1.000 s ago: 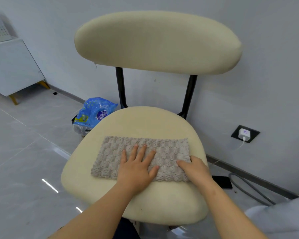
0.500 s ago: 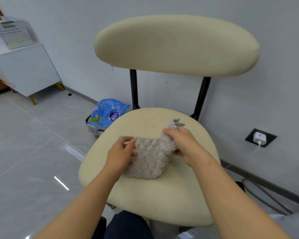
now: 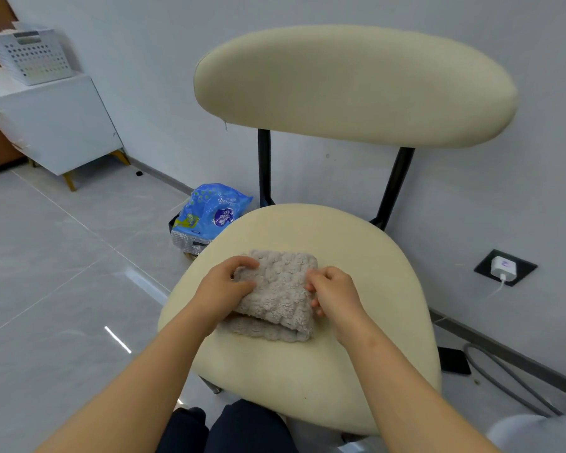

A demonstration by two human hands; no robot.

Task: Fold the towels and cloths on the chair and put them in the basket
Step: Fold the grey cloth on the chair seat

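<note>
A grey fluffy towel (image 3: 276,294) lies folded into a thick square on the seat of a cream chair (image 3: 356,364). My left hand (image 3: 224,287) grips the towel's left edge, fingers curled over the top and thumb at the side. At the towel's right edge my right hand (image 3: 332,291) pinches the cloth with curled fingers. A white perforated basket (image 3: 30,57) stands on a white cabinet (image 3: 56,125) at the far left.
A blue plastic bag (image 3: 209,212) sits in a small bin on the floor left of the chair. A white charger (image 3: 503,268) is plugged into a wall socket at the right, with a grey cable and a black phone (image 3: 455,361) on the floor below.
The towel went from a long flat strip to a compact folded square. My right hand carried its right end over to the left, then both hands settled on the folded towel's sides.
</note>
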